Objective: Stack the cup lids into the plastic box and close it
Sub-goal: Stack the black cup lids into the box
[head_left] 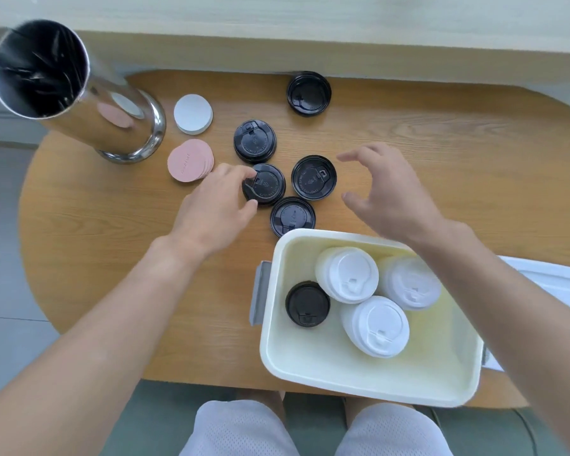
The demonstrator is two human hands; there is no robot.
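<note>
Several black cup lids lie on the wooden table (96,258). My left hand (216,205) pinches the rim of one black lid (268,189) in the middle of the group. Other black lids sit behind it (254,142), to its right (314,177), in front of it (293,216) and far back (309,93). My right hand (389,192) hovers open above the table, right of the lids, holding nothing. The cream plastic box (359,386) stands open at the front right. It holds three stacks of white lids (348,274) and one black lid (307,303).
A tall steel cylinder (79,97) stands at the back left. Beside it lie a white round coaster stack (193,113) and a pink one (190,161). The box's white cover (560,281) lies to the right of the box. A pale wall ledge runs behind the table.
</note>
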